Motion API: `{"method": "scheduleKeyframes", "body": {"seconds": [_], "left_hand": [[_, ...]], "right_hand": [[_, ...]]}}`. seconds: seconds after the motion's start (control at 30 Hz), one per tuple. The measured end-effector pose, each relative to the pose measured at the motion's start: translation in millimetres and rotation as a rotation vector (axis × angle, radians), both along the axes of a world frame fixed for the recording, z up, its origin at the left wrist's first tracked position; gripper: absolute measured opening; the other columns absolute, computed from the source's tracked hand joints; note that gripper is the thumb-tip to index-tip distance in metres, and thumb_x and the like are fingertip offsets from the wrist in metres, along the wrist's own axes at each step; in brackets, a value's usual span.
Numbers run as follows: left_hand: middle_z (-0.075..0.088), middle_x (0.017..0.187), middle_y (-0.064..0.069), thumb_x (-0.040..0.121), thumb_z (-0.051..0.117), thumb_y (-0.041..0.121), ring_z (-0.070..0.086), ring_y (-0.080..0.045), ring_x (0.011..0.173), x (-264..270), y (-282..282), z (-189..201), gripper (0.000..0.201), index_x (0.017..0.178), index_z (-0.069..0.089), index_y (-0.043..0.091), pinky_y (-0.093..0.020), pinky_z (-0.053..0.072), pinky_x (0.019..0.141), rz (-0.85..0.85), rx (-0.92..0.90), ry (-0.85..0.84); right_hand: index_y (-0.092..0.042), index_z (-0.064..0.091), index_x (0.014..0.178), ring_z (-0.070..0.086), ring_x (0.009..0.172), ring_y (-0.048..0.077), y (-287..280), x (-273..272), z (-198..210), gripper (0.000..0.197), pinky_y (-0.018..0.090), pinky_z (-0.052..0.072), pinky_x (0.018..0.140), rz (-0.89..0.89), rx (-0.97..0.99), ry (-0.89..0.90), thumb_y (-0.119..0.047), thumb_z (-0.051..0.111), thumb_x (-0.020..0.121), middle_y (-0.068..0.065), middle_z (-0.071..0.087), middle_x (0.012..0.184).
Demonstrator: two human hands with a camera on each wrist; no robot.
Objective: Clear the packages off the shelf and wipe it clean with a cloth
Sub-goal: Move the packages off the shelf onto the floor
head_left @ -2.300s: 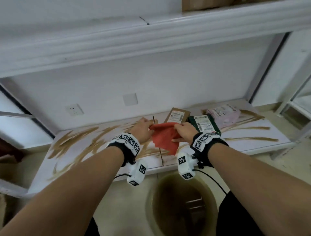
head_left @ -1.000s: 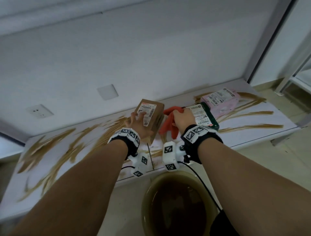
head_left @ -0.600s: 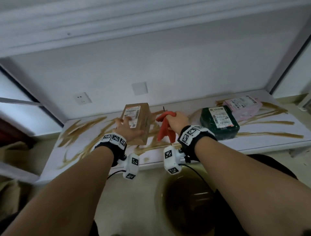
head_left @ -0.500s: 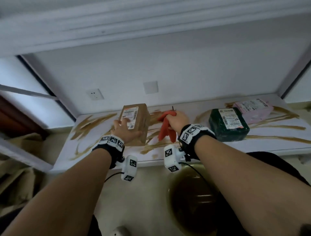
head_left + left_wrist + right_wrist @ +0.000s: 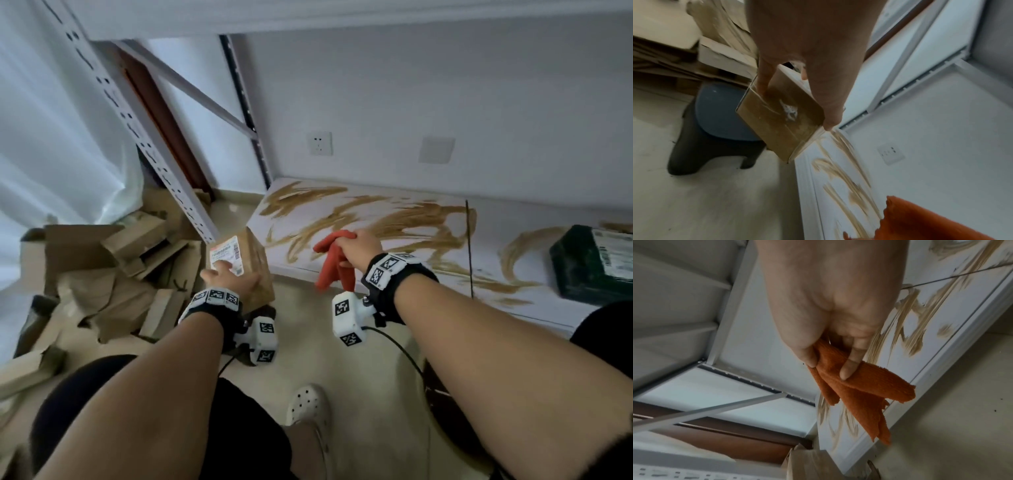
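Head view: left hand (image 5: 228,278) grips box (image 5: 247,262), seemingly off shelf (image 5: 428,270).

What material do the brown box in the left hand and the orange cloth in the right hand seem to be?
Brown box: probably cardboard, matte, with taped seams and a printed label. Orange cloth: likely microfibre or terry, with fuzzy nap, hanging limp.

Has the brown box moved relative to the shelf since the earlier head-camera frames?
Yes. The brown box, gripped by the left hand, went leftward off the shelf; it is now past the shelf's left end, above the floor.
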State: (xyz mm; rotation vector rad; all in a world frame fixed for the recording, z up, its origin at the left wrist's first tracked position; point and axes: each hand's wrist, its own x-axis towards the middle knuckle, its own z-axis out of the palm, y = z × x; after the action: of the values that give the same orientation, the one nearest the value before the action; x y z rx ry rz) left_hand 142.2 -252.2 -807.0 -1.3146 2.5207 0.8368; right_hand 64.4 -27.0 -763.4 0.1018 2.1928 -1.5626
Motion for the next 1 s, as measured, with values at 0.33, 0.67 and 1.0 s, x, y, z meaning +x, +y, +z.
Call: {"method": "scheduleKeyframes", "body": {"seconds": [0.33, 0.67, 1.0], "left_hand": [[0.021, 0.137, -0.010, 0.071, 0.062, 0.056, 0.035, -0.042, 0.127, 17.4, -36.5, -32.3, 0.094, 0.146, 0.021, 0.017, -0.051, 0.033, 0.107, 0.103, -0.035, -0.115], [0.001, 0.157, -0.012, 0.087, 0.055, 0.052, 0.016, -0.036, 0.143, 27.1, -35.5, -49.2, 0.094, 0.152, 0.000, 0.014, -0.048, 0.022, 0.116, -0.030, -0.052, -0.308], [0.007, 0.155, -0.007, 0.086, 0.052, 0.024, 0.025, -0.038, 0.138, 13.9, -33.9, -29.3, 0.064, 0.145, 0.026, 0.016, -0.055, 0.031, 0.108, -0.064, -0.063, -0.273]], "right_hand": [[-0.026, 0.075, 0.061, 0.067, 0.074, 0.020, -46.6, 0.2, -14.6, 0.042, 0.034, 0.056, 0.071, 0.059, 0.098, -0.054, -0.007, 0.041, 0.077, 0.000, 0.073, 0.073], [-0.026, 0.077, 0.074, 0.068, 0.073, 0.020, -58.5, -1.4, -26.5, 0.043, 0.024, 0.051, 0.053, 0.117, 0.156, -0.072, -0.006, 0.039, 0.079, 0.001, 0.073, 0.080], [-0.027, 0.062, 0.059, 0.063, 0.077, 0.019, -45.9, 1.4, -21.6, 0.042, 0.035, 0.055, 0.076, 0.045, 0.099, -0.046, -0.003, 0.041, 0.086, -0.002, 0.064, 0.068]]}}
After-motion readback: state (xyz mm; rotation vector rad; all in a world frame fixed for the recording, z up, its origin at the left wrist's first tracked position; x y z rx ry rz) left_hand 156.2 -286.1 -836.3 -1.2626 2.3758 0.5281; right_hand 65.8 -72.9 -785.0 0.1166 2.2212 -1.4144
